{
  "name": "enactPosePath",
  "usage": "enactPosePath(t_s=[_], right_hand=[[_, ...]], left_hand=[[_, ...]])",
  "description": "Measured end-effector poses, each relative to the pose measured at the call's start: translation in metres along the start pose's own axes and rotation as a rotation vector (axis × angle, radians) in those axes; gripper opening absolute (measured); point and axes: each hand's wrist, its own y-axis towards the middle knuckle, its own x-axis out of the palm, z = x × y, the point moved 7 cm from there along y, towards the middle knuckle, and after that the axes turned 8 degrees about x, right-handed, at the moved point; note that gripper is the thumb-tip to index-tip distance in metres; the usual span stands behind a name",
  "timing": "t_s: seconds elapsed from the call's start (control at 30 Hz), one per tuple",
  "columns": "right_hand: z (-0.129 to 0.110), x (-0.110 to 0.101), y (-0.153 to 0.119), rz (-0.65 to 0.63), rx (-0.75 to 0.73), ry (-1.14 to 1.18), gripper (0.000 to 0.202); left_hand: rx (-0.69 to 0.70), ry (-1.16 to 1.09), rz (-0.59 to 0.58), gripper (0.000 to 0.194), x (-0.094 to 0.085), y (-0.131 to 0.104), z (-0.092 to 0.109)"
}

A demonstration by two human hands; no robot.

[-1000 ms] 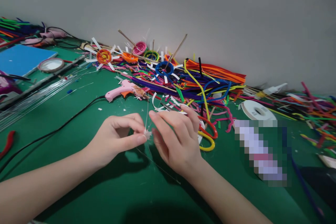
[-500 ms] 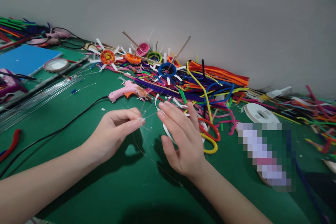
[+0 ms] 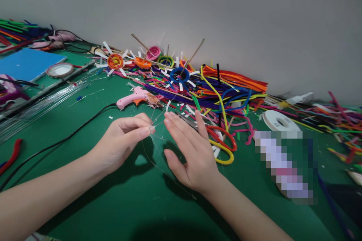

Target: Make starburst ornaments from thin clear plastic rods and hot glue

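Between thumb and fingertips, my left hand (image 3: 127, 135) pinches a small clear-whitish lump (image 3: 152, 129) from which thin transparent strands fan out. One long strand (image 3: 158, 167) hangs down toward the table. To its right, my right hand (image 3: 192, 150) is open with fingers stretched, held near the strands; whether a fingertip touches one I cannot tell. Behind that hand lie scissors (image 3: 233, 140) with red and yellow handles, blades partly showing. A pink hot glue gun (image 3: 132, 97), its nozzle pointing right, rests just beyond my left hand.
Colourful pipe cleaners (image 3: 237, 79) and small coiled cups with white strips, such as a blue one (image 3: 180, 75), are heaped along the wall. At right are a white spool (image 3: 279, 120) and a blurred-out object (image 3: 285, 165). The glue gun's black cord (image 3: 65, 135) crosses the left side.
My right hand has moved slightly left, closer to the strands, uncovering more of the scissors. My left hand keeps its pinch in nearly the same place.
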Motion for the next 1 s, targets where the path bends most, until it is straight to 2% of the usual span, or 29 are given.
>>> enactPosePath(t_s=[0.13,0.27,0.43,0.57,0.8,1.0], right_hand=[[0.0,0.004,-0.002,-0.024,0.005,0.02,0.039],[0.004,0.003,-0.001,-0.023,0.029,0.02,0.036],[0.02,-0.008,0.004,0.031,0.171,0.07,0.029],[0.035,-0.009,0.006,0.022,0.256,0.108,0.024],[0.052,0.01,0.0,-0.116,0.346,0.202,0.02],[0.049,0.009,-0.002,-0.067,0.314,0.156,0.017]], left_hand=[[-0.01,-0.013,0.015,0.011,0.0,0.0,0.0],[-0.056,-0.026,0.085,0.015,-0.004,0.002,-0.005],[-0.07,-0.004,0.175,0.02,-0.014,0.004,-0.006],[-0.067,0.017,0.135,0.021,-0.015,0.004,-0.004],[-0.077,0.056,0.07,0.03,-0.008,0.004,-0.005],[-0.12,0.103,-0.012,0.026,-0.001,0.0,-0.009]])
